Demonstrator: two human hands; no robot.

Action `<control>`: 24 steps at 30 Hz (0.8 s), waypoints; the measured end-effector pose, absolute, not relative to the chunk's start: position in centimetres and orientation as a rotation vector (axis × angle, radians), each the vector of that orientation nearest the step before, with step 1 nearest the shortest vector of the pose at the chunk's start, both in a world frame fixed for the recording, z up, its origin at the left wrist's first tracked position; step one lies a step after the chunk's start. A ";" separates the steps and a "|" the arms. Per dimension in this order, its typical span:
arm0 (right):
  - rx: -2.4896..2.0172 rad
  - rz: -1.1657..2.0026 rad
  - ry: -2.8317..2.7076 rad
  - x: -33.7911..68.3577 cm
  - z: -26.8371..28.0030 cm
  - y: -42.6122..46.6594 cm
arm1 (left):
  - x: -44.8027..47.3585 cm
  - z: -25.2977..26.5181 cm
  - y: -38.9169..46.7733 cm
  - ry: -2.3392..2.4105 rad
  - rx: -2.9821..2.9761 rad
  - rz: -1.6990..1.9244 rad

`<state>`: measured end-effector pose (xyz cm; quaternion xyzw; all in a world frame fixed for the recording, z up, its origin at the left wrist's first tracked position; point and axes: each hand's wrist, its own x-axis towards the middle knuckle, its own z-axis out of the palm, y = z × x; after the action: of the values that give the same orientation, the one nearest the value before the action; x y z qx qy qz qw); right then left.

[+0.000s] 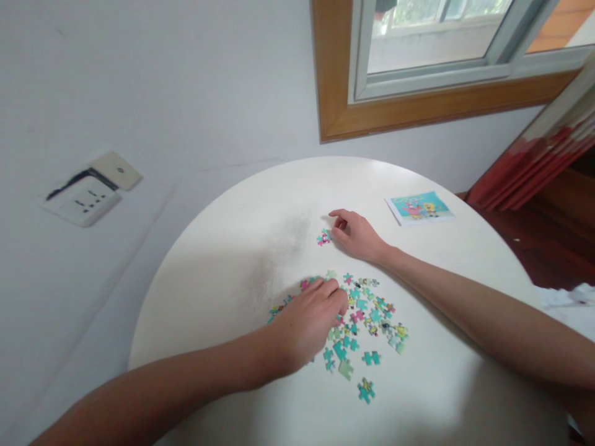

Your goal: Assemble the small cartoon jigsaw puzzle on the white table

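Loose jigsaw puzzle pieces [361, 304] in teal, pink, yellow and pale green lie scattered on a white round table [204, 266]. Over the left part of the pile is my left hand [311, 317], its back up and its fingers curled down. Its fingertips are hidden, so what they may hold does not show. Farther back, my right hand [357, 236] rests on its side at the tabletop, index finger stretched out and thumb apart, with nothing visible between them. A small pink-and-teal cluster of puzzle pieces [323, 237] lies just left of its thumb.
A cartoon picture card [419, 208] lies at the table's back right. One puzzle piece [366, 391] sits apart near the front. Behind the table are a wall with a socket [83, 201], a wood-framed window [334, 74] and a red curtain [525, 170] at right.
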<state>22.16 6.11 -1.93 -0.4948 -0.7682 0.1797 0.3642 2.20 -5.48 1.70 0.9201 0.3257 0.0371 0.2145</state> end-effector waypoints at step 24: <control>-1.136 0.322 -2.302 21.8 -1.7 5.3 | 0.4 -1.2 8.6 1.194 2.032 0.866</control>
<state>21.75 5.28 -1.66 -0.4222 -0.8559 0.1197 0.2736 0.42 8.56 -1.16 0.7695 0.4520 0.3278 0.3101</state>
